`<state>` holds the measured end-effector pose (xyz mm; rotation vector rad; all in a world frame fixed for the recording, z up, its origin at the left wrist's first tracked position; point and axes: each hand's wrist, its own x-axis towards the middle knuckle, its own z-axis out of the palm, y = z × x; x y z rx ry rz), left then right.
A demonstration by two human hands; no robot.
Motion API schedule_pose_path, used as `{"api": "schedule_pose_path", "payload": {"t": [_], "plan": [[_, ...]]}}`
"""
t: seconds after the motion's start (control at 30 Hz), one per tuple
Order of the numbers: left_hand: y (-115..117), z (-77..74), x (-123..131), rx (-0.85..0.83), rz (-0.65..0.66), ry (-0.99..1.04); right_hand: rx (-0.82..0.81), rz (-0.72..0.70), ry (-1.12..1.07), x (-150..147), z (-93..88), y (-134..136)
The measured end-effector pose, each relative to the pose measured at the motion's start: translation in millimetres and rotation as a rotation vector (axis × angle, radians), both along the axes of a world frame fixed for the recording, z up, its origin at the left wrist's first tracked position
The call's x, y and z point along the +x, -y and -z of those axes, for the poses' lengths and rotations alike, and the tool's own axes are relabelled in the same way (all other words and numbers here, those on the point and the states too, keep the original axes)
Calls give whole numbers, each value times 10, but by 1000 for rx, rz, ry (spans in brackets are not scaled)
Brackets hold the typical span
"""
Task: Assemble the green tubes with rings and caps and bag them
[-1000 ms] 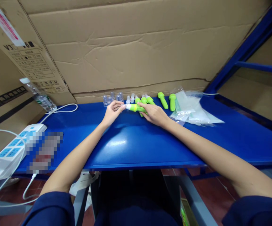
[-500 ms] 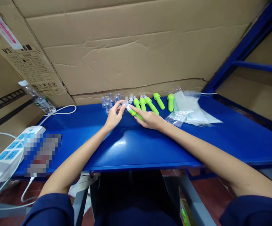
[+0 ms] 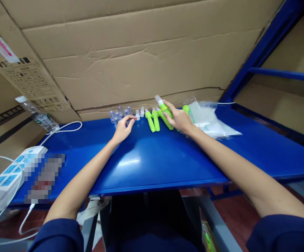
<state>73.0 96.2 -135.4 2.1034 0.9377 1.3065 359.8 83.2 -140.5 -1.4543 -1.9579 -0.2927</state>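
Observation:
In my right hand (image 3: pixel 179 119) is a bright green tube (image 3: pixel 167 110) with a white collar and a clear tip, tilted up to the left above other green tubes. My left hand (image 3: pixel 125 128) holds nothing that I can see; its fingers are curved with thumb and forefinger a little apart. Its fingertips are beside a small clear tip with a white base (image 3: pixel 137 114); whether they touch, I cannot tell. A similar tip (image 3: pixel 142 112) stands just right of that one. Two green tubes (image 3: pixel 150 121) lie side by side between my hands. Several clear domed caps (image 3: pixel 112 116) stand behind my left hand.
Clear plastic bags (image 3: pixel 207 120) lie right of my right hand, beside another green tube (image 3: pixel 186 108). On the left are a water bottle (image 3: pixel 40 117), a white power strip (image 3: pixel 23 164) with cables and a blurred-out phone-like object (image 3: pixel 47 178). Cardboard (image 3: pixel 141 63) walls the blue table's (image 3: pixel 146 164) back.
My hands have moved apart. The right has carried the green tube up and to the right; the left has let go of its tip end and is by the small clear tips.

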Motion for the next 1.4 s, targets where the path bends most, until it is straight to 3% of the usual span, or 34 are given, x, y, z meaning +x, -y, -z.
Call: {"api": "schedule_pose_path", "payload": {"t": [0.17, 0.37, 0.47, 0.7, 0.83, 1.07, 1.4], "plan": [[18, -33, -59, 35, 1, -41, -73, 152, -100, 126, -9, -153], [43, -52, -84, 38, 18, -35, -427, 339, 41, 20, -101, -231], [46, -40, -81, 44, 28, -45, -520, 390, 85, -18, -127, -292], [15, 38, -42, 110, 38, -154, -560, 433, 138, -10, -140, -393], [-43, 26, 31, 214, 16, -359, -565, 438, 147, -54, -155, -379], [-245, -126, 311, 259, -292, -812, -489, 534, 135, 24, -139, -279], [-520, -56, 456, 262, -412, -925, -555, 531, 141, 157, -63, -211]]}}
